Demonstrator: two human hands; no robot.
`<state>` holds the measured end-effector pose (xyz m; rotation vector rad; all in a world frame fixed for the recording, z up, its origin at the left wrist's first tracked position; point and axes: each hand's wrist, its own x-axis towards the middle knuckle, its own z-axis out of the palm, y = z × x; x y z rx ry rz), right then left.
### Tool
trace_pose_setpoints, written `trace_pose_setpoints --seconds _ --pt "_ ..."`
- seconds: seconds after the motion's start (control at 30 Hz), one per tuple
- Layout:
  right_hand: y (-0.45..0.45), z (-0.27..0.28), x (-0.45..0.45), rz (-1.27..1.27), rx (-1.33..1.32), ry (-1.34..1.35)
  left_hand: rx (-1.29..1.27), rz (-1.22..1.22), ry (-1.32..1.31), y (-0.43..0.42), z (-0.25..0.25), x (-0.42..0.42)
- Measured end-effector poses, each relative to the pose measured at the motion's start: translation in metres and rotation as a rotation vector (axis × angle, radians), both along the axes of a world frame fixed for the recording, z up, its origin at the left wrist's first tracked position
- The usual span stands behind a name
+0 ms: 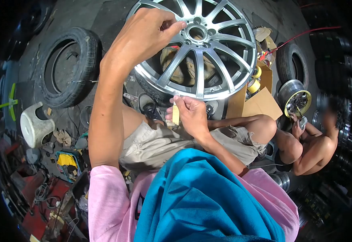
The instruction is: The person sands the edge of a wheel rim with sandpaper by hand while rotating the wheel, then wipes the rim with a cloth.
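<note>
A silver multi-spoke alloy wheel rim (199, 68) lies face up in front of me, above a tyre. Over its upper left part my left hand (147, 36) is curled, with the thumb close to the hub; whatever its fingers may hold is hidden. At the rim's near edge, my right hand (192, 115) pinches a short yellow strip (176, 115) that looks like masking tape. The strip hangs down from the fingers, just below the rim lip.
An open cardboard box (260, 103) with yellow rolls (253, 86) stands to the right. Loose tyres (73, 66) and a white plastic stool (36, 125) are on the left. Another person (315, 145) crouches at right, handling another wheel (295, 99). Tools clutter the lower left.
</note>
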<state>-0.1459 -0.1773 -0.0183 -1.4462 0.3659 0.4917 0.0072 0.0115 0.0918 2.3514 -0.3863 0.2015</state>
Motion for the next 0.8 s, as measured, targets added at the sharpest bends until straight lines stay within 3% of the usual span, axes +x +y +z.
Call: trace_pose_setpoints --seconds 0.27,0.33,0.43,0.57,0.8 --pt "0.015 0.001 0.007 0.065 0.014 -0.01 0.042 -0.004 -0.038 0.014 0.0 0.0" --pt "0.01 0.011 0.007 0.085 0.027 0.004 0.02 0.055 0.053 0.02 0.003 -0.002" --pt "-0.014 0.02 0.013 0.005 0.134 -0.072 0.006 0.083 0.009 0.032 0.005 -0.003" --pt "-0.065 0.044 0.039 -0.046 -0.026 -0.203 0.029 0.109 0.05 0.04 0.001 0.001" --pt "-0.107 0.087 0.071 -0.069 -0.071 -0.379 0.047 0.143 0.076 0.032 0.009 0.003"
